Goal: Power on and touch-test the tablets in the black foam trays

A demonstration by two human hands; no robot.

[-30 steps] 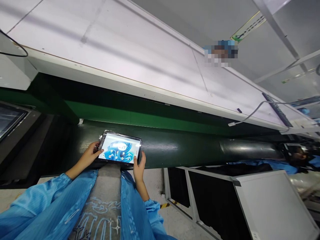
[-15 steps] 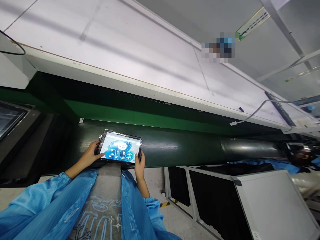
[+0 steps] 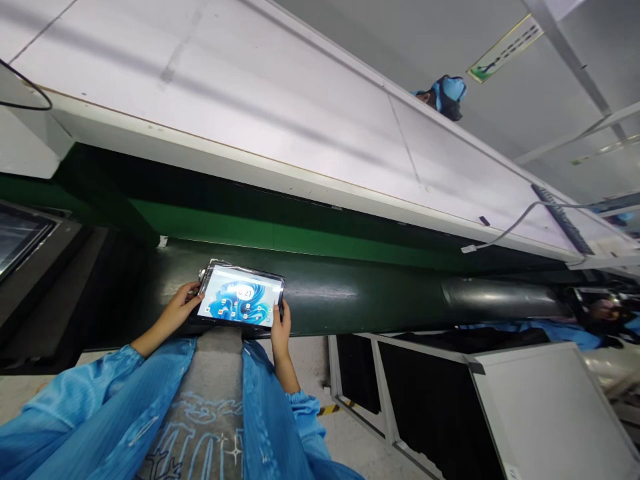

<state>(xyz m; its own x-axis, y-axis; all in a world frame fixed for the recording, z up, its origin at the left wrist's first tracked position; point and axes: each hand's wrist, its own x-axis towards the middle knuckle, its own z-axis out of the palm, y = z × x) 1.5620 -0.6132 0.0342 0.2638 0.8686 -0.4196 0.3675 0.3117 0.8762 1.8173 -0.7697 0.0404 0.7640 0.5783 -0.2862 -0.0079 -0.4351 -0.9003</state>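
Plainly, from where I'm standing, the left hand (image 3: 181, 309) and the right hand (image 3: 281, 328) are gripping opposite ends of a lit tablet (image 3: 241, 297). They're holding it at the near side of a dark surface (image 3: 330, 297); whether it's resting there, I can't tell.

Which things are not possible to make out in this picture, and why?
In the head view:
Back of the tablet: turned away.
Parts of the left hand and right hand: behind the tablet.
Screen icons: too small to identify.
Dark-framed device, far left: cut off by the picture's edge.
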